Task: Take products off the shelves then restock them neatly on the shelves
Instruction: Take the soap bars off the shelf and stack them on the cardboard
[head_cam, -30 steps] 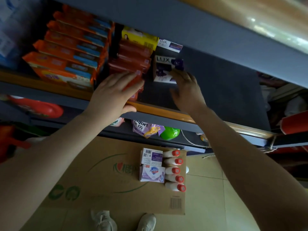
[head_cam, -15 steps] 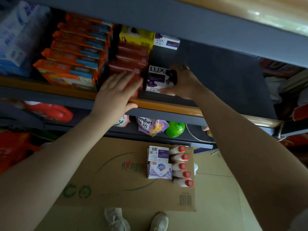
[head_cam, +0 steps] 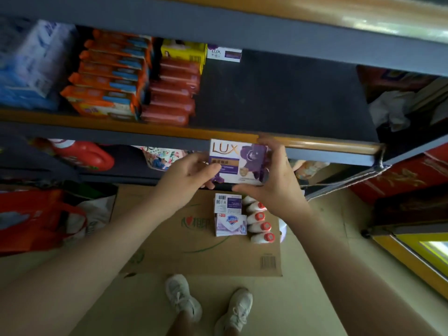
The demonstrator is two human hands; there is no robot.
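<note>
On the shelf (head_cam: 291, 98) at far left, blue-white packs (head_cam: 31, 66); right of them orange packs (head_cam: 109, 76) stacked in rows, then red packs (head_cam: 172, 93), a yellow box (head_cam: 181, 53) and a second Lux box (head_cam: 224, 54) at the back; the shelf's right part bare. Below the shelf edge, centre: Lux soap box (head_cam: 238, 161) held in the air, label up, between both hands. Left hand (head_cam: 186, 180) grips its left end, thumb on top. Right hand (head_cam: 276, 183) curls round the right end, thumb under the near edge. On the floor beneath, a flattened cardboard sheet (head_cam: 169, 248) carries two soap boxes (head_cam: 229, 214) and, just right, a row of white bottles with red caps (head_cam: 260, 221). Near edge: two white shoes (head_cam: 208, 304).
</note>
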